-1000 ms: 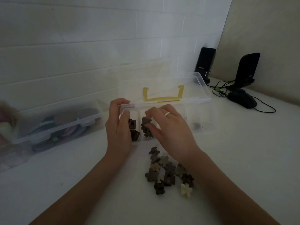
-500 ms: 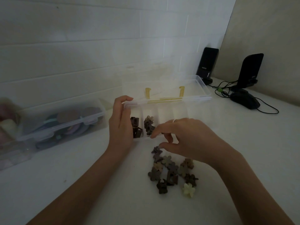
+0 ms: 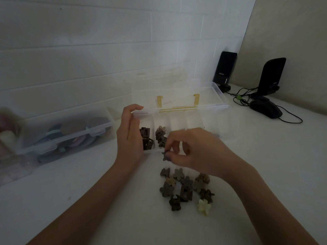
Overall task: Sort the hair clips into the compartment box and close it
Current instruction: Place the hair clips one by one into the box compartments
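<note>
A clear compartment box (image 3: pixel 208 121) stands open on the white table, its lid (image 3: pixel 177 96) tipped back toward the wall. Dark square clips (image 3: pixel 146 138) lie in its leftmost compartment, and flower clips (image 3: pixel 160 135) fill the one beside it. My left hand (image 3: pixel 130 137) grips the box's left end. My right hand (image 3: pixel 192 151) pinches one small flower hair clip (image 3: pixel 166 155) just above the box's front edge. A loose pile of hair clips (image 3: pixel 185 188), brown, grey and one cream, lies on the table in front of the box.
A closed clear box (image 3: pixel 67 135) with coloured items stands at the left by the wall. Two black speakers (image 3: pixel 224 71) (image 3: pixel 270 76), a mouse (image 3: pixel 265 110) and cables sit at the back right. Blurred objects (image 3: pixel 7 135) show at the far left edge.
My right hand came back from the second compartment to the pile, took one flower clip and has lifted it toward the box. My left hand has stayed on the box's left end.
</note>
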